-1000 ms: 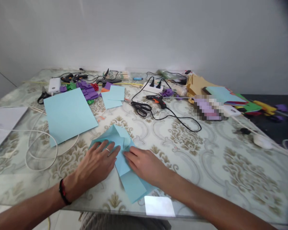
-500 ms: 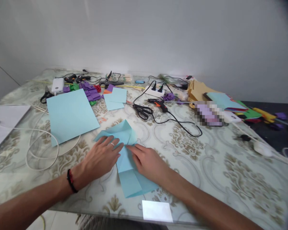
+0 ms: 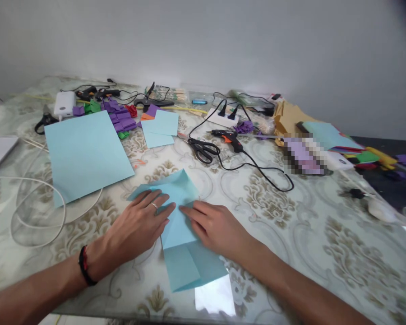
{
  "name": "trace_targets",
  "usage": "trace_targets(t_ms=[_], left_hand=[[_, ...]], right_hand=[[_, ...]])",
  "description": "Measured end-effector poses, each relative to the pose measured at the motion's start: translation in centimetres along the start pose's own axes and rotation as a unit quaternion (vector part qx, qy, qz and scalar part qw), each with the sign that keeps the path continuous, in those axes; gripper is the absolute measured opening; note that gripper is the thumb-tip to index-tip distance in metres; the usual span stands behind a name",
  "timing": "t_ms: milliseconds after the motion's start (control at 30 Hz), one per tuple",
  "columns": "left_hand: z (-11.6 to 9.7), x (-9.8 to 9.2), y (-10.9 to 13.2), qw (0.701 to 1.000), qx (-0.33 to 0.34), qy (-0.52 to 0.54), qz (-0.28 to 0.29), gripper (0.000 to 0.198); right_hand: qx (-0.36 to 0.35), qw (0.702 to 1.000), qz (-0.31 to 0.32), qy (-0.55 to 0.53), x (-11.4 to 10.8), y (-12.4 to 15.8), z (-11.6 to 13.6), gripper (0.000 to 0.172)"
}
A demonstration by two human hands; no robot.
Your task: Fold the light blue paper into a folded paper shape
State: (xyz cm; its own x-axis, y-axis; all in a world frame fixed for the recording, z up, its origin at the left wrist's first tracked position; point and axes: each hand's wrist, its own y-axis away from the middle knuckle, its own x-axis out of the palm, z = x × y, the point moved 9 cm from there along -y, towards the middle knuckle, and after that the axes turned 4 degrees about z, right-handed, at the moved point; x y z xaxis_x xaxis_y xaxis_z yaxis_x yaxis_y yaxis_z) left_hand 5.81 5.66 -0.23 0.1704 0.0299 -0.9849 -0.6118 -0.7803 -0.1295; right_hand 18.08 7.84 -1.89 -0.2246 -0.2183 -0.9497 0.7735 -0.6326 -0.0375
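A partly folded light blue paper (image 3: 181, 225) lies on the glass-topped patterned table (image 3: 291, 225) in front of me. My left hand (image 3: 138, 228), with a ring and a dark wristband, lies flat on its left half, fingers spread. My right hand (image 3: 216, 225) presses flat on its right half, fingertips meeting the left hand's near the middle fold. Neither hand grips anything.
A large light blue sheet (image 3: 84, 153) lies to the left, smaller blue squares (image 3: 160, 128) behind. Black scissors (image 3: 201, 149), a glue gun (image 3: 228, 137) with black cord, a power strip (image 3: 221, 118), purple paper pieces (image 3: 120, 115), a white cable (image 3: 37, 212) and coloured sheets (image 3: 328, 137) surround them.
The view shifted a little to the right and down. Both hands stayed pressed on the folded paper, fingertips sliding slightly along the middle fold.
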Motion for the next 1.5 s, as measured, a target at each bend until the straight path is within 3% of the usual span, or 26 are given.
trace_targets(t_ms=[300,600,967,1333,1433,1500], left_hand=[[-0.5,-0.3,0.0,1.0,0.012,-0.003,-0.027,0.029],[-0.4,-0.4,0.3,1.0,-0.001,0.011,-0.024,0.032],[-0.6,-0.1,0.3,0.995,-0.066,-0.071,0.008,0.035],[-1.4,1.0,-0.1,0.991,-0.01,-0.129,0.043,0.038],[-1.5,-0.1,0.2,0.995,-0.008,-0.103,0.015,0.038],[-1.4,-2.3,0.6,0.997,0.005,-0.065,-0.04,0.029]], right_hand=[[-0.05,0.995,-0.09,-0.018,-0.9,0.2,0.3,0.033],[-0.052,0.996,-0.067,-0.01,-0.3,0.0,0.6,0.034],[-0.049,0.997,-0.049,0.016,-0.3,-0.2,1.0,0.035],[-0.037,0.998,-0.035,0.029,0.2,-0.3,1.4,0.036],[-0.033,0.999,-0.03,0.014,0.3,-0.3,1.2,0.036],[-0.029,0.999,-0.031,0.006,0.4,-0.3,1.1,0.036]])
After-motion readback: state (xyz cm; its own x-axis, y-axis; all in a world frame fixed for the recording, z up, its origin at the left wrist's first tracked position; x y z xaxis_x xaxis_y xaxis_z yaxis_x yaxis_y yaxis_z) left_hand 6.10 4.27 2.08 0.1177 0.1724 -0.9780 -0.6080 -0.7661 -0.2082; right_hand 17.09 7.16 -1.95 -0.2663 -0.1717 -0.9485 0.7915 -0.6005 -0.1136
